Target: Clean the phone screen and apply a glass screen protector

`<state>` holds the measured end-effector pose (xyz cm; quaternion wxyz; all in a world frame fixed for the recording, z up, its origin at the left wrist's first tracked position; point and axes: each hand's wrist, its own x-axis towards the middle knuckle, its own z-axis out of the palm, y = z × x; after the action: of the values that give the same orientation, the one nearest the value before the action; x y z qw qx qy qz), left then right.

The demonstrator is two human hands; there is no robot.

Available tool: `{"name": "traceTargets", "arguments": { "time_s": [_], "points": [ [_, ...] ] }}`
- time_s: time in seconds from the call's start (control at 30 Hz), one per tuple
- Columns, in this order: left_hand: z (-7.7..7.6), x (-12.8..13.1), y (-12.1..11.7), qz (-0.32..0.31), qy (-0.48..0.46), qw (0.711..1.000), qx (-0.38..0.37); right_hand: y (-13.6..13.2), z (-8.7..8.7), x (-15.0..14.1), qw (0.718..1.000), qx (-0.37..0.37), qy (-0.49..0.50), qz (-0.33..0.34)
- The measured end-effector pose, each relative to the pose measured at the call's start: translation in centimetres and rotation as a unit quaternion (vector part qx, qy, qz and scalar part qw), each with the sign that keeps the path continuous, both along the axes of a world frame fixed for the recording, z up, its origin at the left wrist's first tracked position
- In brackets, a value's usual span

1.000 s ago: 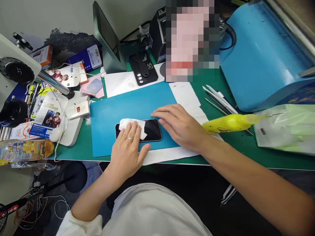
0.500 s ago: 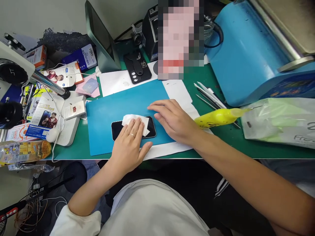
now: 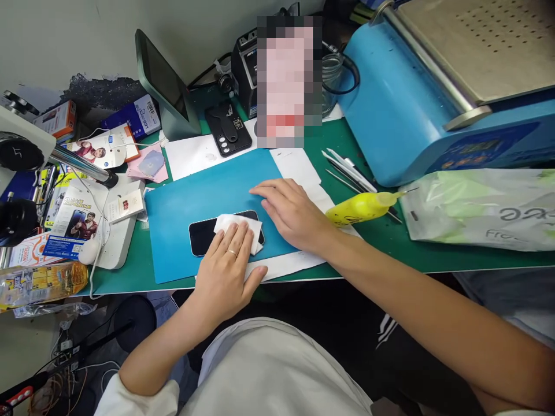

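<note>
A smartphone (image 3: 202, 238) with a dark screen lies face up on a blue mat (image 3: 171, 214). Across its right part is a folded white wipe (image 3: 237, 224). My left hand (image 3: 228, 268), a ring on one finger, presses flat on this wipe with fingers stretched out and thumb spread to the side. To the right of the phone, my right hand (image 3: 295, 219) rests over the mat's right side, fingers extended and slightly curved, holding nothing that I can see. Close to its wrist lies a yellow squeeze bottle (image 3: 362, 209) with a thin needle tip.
Behind the mat are a black phone case (image 3: 228, 128) and a tablet-like screen (image 3: 167, 86). Tweezers and pen-like tools (image 3: 351, 173) lie to the right, near a blue machine (image 3: 403, 115) and a plastic tissue pack (image 3: 472, 208). Boxes (image 3: 82, 214) and a drink bottle (image 3: 43, 284) crowd the left.
The camera view has turned somewhat to the right. Relative to the phone, my left hand and the wipe have slid slightly right. My right hand keeps nearly the same pose.
</note>
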<state>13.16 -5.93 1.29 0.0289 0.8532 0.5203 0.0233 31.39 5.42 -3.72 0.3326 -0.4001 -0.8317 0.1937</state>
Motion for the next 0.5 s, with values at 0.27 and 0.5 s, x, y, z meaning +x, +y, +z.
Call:
{"name": "traceTargets", "arguments": {
  "time_s": [0.27,0.5],
  "points": [
    [0.0,0.7,1.9,-0.017,0.006,1.0,0.004,0.4,0.3,-0.1,0.999,-0.027,-0.001,0.018],
    [0.0,0.3,0.7,-0.005,-0.004,1.0,-0.001,0.3,0.5,-0.1,0.999,-0.036,0.006,0.011]
  ]
}}
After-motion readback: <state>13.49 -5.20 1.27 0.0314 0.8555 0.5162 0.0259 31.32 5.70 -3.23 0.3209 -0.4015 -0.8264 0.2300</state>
